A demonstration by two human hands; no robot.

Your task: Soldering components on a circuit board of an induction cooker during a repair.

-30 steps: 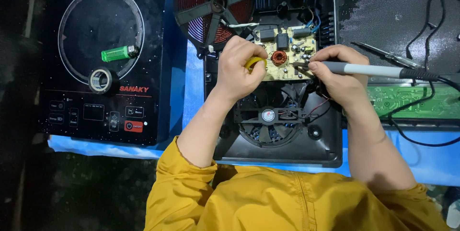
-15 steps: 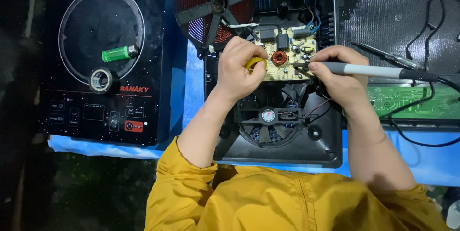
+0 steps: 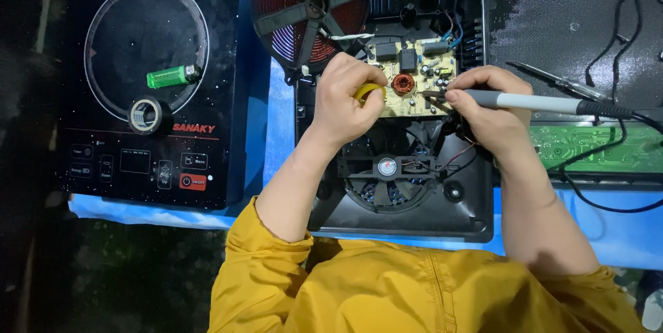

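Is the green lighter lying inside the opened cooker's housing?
No, the green lighter lies on the glass top of the intact cooker, apart from the opened housing.

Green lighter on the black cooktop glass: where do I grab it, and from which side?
Pinch the green lighter across its long flat sides at mid-body, coming straight down from above. It lies flat, nearly horizontal, with its metal head at the right end, and the tape roll sits below it, apart, so the top is unobstructed.
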